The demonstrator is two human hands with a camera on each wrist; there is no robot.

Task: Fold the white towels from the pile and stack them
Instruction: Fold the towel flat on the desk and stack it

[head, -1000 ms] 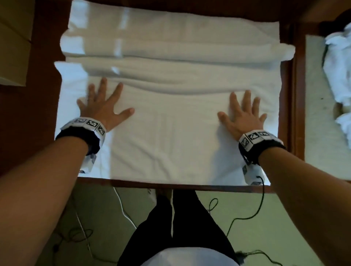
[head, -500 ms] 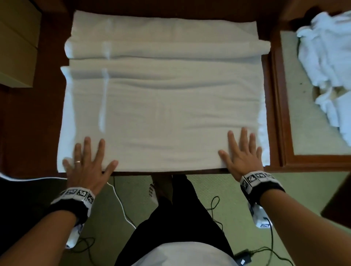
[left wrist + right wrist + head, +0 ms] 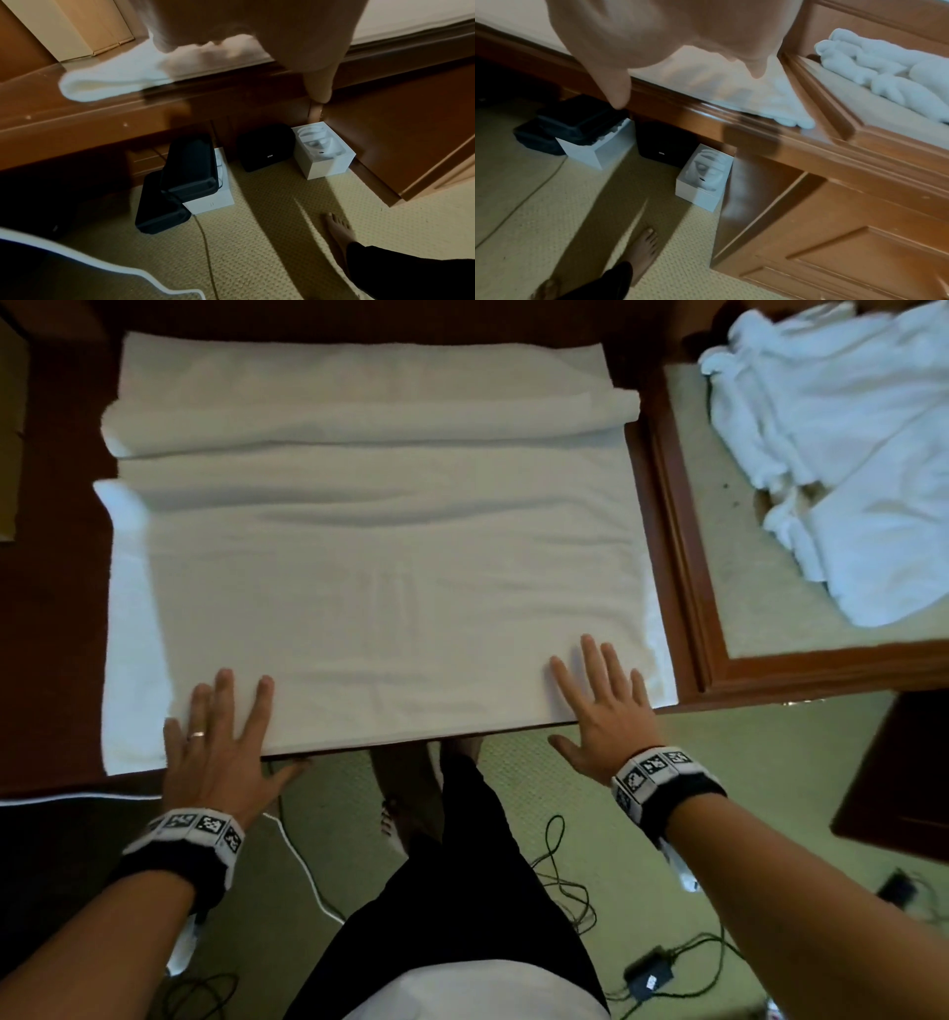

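Observation:
A large white towel (image 3: 380,567) lies spread over the dark wooden table (image 3: 51,618), with folds bunched along its far side. My left hand (image 3: 221,742) lies flat with fingers spread on the towel's near left edge, its thumb hanging past the table edge. At the near right edge my right hand (image 3: 601,706) lies flat the same way. A pile of crumpled white towels (image 3: 847,454) sits on the lower side surface to the right. In the left wrist view the towel's corner (image 3: 110,79) shows under the palm; in the right wrist view the towel's corner (image 3: 777,101) reaches the table edge.
A side unit with a raised wooden rim (image 3: 683,567) adjoins the table on the right. Under the table stand black cases (image 3: 185,178) and white boxes (image 3: 323,152). Cables (image 3: 560,880) and a power adapter (image 3: 649,978) lie on the carpet near my bare feet.
Both hands have slid back over the towel from its middle to its near edge, smoothing it. The view has shifted so that more of the pile at the right shows.

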